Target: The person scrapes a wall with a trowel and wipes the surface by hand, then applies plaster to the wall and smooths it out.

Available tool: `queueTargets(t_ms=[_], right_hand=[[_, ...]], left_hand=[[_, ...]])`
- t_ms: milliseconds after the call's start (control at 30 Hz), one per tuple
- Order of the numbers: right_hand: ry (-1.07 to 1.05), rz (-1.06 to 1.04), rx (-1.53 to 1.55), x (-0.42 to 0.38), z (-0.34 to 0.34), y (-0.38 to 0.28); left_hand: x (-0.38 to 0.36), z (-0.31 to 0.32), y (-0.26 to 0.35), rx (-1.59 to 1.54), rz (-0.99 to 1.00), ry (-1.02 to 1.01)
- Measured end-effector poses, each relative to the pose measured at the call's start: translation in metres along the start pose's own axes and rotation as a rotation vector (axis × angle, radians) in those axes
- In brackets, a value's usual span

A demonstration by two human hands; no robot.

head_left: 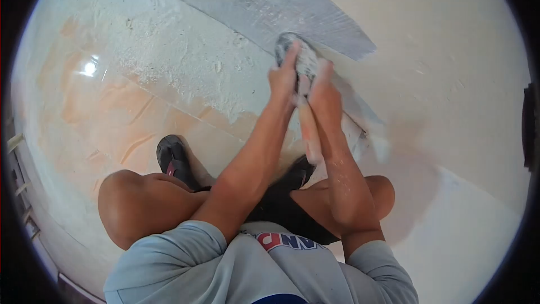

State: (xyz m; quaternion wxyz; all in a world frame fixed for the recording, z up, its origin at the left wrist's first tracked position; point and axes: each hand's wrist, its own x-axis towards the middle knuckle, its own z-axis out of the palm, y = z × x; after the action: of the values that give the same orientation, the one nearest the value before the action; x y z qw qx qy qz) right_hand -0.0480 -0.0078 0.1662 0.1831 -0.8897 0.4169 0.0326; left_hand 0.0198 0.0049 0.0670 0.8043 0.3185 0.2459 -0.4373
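Both of my hands are closed around a dust-covered handheld tool, which looks like a sander point(307, 61). It has a dark rounded head and a pale orange rear part pointing back toward my body. My left hand point(283, 81) grips its left side near the head, one finger stretched along the top. On the opposite side, my right hand point(324, 93) is wrapped around the body, slightly blurred. The tool's head overlaps the lower edge of a long grey band point(247, 3). Its underside is hidden.
White powder and crumbs point(185, 62) lie along the grey band. Pale sheeting with orange patches point(124, 107) spreads at left, a bright reflection on it. My dark shoes point(173, 155) stand below the tool. A smooth cream surface point(450, 50) extends at right.
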Motion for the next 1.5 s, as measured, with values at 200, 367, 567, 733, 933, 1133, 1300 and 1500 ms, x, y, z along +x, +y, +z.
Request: queueTargets(t_ms=[200,367,567,733,933,1133,1300,1500], right_hand=[[0.016,0.094,0.107,-0.009,-0.012,0.001],[-0.016,0.136,0.061,-0.008,-0.012,-0.003],[0.020,0.126,0.126,-0.012,-0.011,0.000],[0.073,0.063,0.119,-0.011,-0.006,0.009],[0.115,0.008,0.150,-0.019,-0.011,0.011],[0.094,0.026,0.158,-0.019,-0.014,0.009],[0.062,0.037,0.117,-0.007,0.004,0.009],[-0.040,0.189,0.231,-0.007,0.003,0.003]], left_hand=[[-0.026,0.024,0.002,-0.022,0.069,0.026],[-0.013,0.010,0.002,-0.045,0.011,-0.001],[-0.019,0.014,0.001,0.048,0.029,0.064],[-0.018,0.015,-0.003,0.004,0.036,0.056],[-0.024,0.020,0.001,-0.001,0.030,0.022],[-0.025,0.024,-0.003,0.049,0.113,0.042],[-0.009,0.008,0.008,0.058,0.133,0.034],[-0.012,0.010,0.014,0.108,0.157,0.048]])
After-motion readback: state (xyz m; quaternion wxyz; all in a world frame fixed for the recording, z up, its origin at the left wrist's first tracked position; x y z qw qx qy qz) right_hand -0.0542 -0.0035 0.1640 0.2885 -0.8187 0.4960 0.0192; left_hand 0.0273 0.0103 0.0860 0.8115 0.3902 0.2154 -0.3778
